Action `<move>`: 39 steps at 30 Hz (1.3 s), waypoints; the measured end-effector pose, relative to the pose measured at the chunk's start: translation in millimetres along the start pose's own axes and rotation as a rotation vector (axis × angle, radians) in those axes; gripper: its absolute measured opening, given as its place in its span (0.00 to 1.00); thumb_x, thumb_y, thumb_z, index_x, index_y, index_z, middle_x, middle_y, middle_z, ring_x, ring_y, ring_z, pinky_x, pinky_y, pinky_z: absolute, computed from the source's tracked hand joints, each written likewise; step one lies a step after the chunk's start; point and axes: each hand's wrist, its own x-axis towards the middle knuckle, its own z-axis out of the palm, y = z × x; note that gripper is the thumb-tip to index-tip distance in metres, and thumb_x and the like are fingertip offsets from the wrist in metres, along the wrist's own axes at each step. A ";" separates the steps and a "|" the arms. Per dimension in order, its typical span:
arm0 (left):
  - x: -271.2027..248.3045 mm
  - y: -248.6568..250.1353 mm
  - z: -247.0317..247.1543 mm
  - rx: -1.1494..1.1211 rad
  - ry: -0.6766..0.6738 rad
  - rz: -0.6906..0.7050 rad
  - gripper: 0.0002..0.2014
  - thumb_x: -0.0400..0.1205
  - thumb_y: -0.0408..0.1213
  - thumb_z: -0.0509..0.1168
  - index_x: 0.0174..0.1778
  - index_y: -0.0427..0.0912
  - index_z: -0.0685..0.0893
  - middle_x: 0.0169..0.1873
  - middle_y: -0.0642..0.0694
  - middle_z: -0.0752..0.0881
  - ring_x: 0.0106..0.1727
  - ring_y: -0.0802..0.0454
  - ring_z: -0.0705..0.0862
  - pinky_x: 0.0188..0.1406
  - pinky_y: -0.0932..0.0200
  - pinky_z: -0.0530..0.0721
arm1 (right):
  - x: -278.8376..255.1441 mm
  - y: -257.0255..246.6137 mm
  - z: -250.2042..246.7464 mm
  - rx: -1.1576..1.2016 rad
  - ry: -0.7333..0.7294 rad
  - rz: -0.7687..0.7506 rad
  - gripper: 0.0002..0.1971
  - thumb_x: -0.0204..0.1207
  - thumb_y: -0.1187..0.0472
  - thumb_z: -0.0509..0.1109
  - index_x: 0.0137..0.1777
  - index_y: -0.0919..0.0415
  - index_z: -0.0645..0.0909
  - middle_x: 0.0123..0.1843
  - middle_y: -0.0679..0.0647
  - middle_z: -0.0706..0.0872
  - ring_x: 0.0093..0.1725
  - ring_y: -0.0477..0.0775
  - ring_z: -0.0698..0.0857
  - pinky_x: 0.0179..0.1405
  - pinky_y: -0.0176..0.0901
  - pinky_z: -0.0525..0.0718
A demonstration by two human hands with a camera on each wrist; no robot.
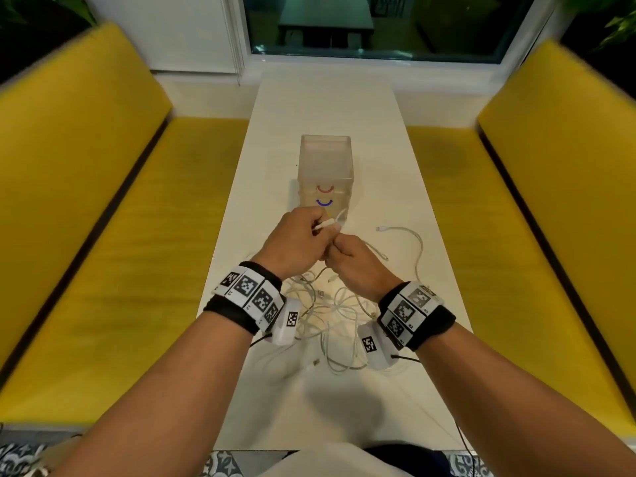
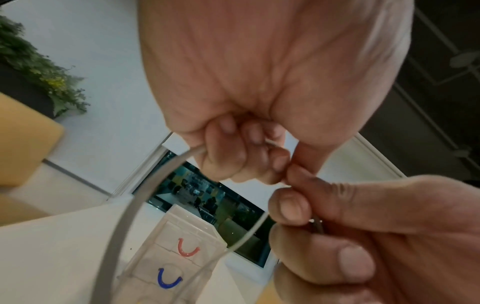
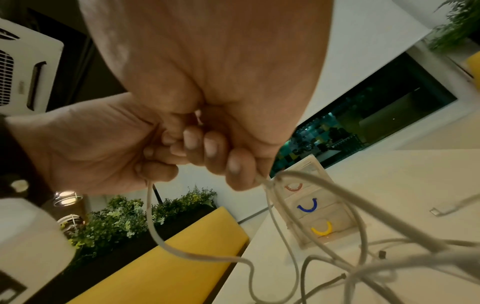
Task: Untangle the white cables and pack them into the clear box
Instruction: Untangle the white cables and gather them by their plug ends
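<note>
A tangle of white cables (image 1: 328, 311) lies on the white table between my wrists. Both hands are raised together just above it, in front of the clear box (image 1: 325, 156). My left hand (image 1: 315, 228) grips one white cable, its plug end (image 1: 325, 224) sticking out past the fingers; in the left wrist view this cable (image 2: 124, 214) loops down from the curled fingers (image 2: 233, 156). My right hand (image 1: 339, 253) pinches a cable strand right beside the left hand. In the right wrist view several strands (image 3: 306, 207) hang from its fingers (image 3: 213, 156) to the tangle (image 3: 369, 267).
The clear box (image 3: 335, 207) shows red, blue and yellow curved handles on its near face. One loose white cable (image 1: 414, 242) curls on the table to the right of the hands. Yellow benches (image 1: 103, 235) flank the narrow table (image 1: 327, 98). A window is at the far end.
</note>
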 end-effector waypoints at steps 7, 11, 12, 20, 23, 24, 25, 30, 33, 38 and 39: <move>3.8 1.0 -22.5 -0.144 0.351 -0.004 0.20 0.83 0.34 0.67 0.26 0.47 0.69 0.22 0.55 0.69 0.25 0.60 0.65 0.25 0.61 0.64 | -1.6 12.1 -26.0 0.101 0.170 0.012 0.18 0.85 0.53 0.68 0.36 0.64 0.80 0.25 0.48 0.70 0.26 0.49 0.66 0.28 0.41 0.67; 7.6 -0.6 -30.8 -0.117 0.274 0.000 0.21 0.85 0.40 0.67 0.27 0.43 0.71 0.24 0.52 0.69 0.27 0.56 0.65 0.27 0.57 0.65 | -7.9 30.1 -42.0 0.178 0.289 0.096 0.19 0.87 0.54 0.65 0.34 0.58 0.78 0.25 0.53 0.68 0.25 0.52 0.65 0.27 0.44 0.67; 7.1 -1.3 -29.3 -0.109 0.243 0.002 0.21 0.86 0.42 0.67 0.28 0.38 0.73 0.24 0.50 0.69 0.27 0.56 0.65 0.27 0.57 0.65 | -8.4 33.5 -45.9 0.229 0.348 0.129 0.18 0.87 0.54 0.64 0.34 0.57 0.77 0.25 0.50 0.68 0.24 0.50 0.65 0.26 0.43 0.66; -1.0 6.3 -19.1 -0.263 0.148 -0.056 0.26 0.83 0.47 0.72 0.26 0.45 0.66 0.24 0.52 0.62 0.26 0.55 0.59 0.25 0.61 0.59 | -18.7 29.7 -88.5 0.492 0.464 0.208 0.13 0.89 0.62 0.59 0.44 0.58 0.82 0.29 0.50 0.62 0.29 0.53 0.54 0.29 0.46 0.53; -1.7 18.3 -2.7 -0.335 0.073 -0.085 0.27 0.82 0.46 0.74 0.19 0.50 0.69 0.19 0.58 0.64 0.23 0.58 0.61 0.25 0.63 0.61 | -20.6 8.8 -77.3 0.443 0.214 0.186 0.12 0.86 0.69 0.61 0.53 0.64 0.87 0.30 0.51 0.66 0.31 0.55 0.55 0.30 0.48 0.55; -1.6 22.5 3.6 -0.343 0.050 -0.090 0.26 0.82 0.46 0.74 0.19 0.49 0.74 0.17 0.56 0.67 0.23 0.59 0.63 0.26 0.63 0.63 | -20.4 2.2 -72.1 0.430 0.130 0.170 0.12 0.85 0.71 0.61 0.56 0.65 0.87 0.30 0.50 0.69 0.29 0.52 0.59 0.29 0.46 0.57; -1.1 25.3 9.5 -0.342 0.029 -0.090 0.23 0.82 0.47 0.73 0.21 0.46 0.80 0.18 0.47 0.73 0.24 0.58 0.67 0.27 0.62 0.67 | -20.5 -3.4 -67.2 0.403 0.060 0.147 0.13 0.85 0.72 0.62 0.57 0.64 0.88 0.31 0.50 0.71 0.29 0.49 0.63 0.28 0.45 0.59; 9.2 16.7 12.7 -0.374 0.132 -0.115 0.18 0.81 0.37 0.72 0.39 0.21 0.84 0.29 0.39 0.77 0.29 0.55 0.74 0.31 0.61 0.72 | -20.9 -16.4 -63.2 0.131 0.016 0.140 0.10 0.85 0.65 0.68 0.58 0.67 0.90 0.29 0.51 0.74 0.27 0.49 0.67 0.25 0.42 0.63; 9.3 12.2 0.1 -0.393 0.198 -0.123 0.19 0.83 0.40 0.72 0.37 0.24 0.85 0.27 0.51 0.67 0.25 0.54 0.66 0.26 0.62 0.66 | -18.0 -13.0 -81.3 -0.099 0.190 0.122 0.09 0.83 0.62 0.71 0.50 0.66 0.91 0.27 0.46 0.79 0.22 0.39 0.72 0.25 0.34 0.70; 10.0 9.4 -14.8 -0.586 0.234 -0.240 0.22 0.90 0.44 0.60 0.36 0.33 0.86 0.21 0.46 0.73 0.20 0.54 0.64 0.19 0.63 0.62 | -3.1 4.4 -115.9 -0.233 0.470 0.133 0.07 0.83 0.60 0.71 0.48 0.59 0.90 0.35 0.46 0.87 0.31 0.34 0.81 0.38 0.33 0.81; 11.3 7.8 -15.3 -0.636 0.254 -0.253 0.22 0.90 0.42 0.57 0.35 0.34 0.84 0.22 0.44 0.71 0.21 0.53 0.63 0.20 0.62 0.60 | 1.7 10.4 -119.9 -0.273 0.511 0.163 0.07 0.83 0.60 0.71 0.51 0.60 0.90 0.40 0.49 0.89 0.38 0.39 0.85 0.45 0.41 0.84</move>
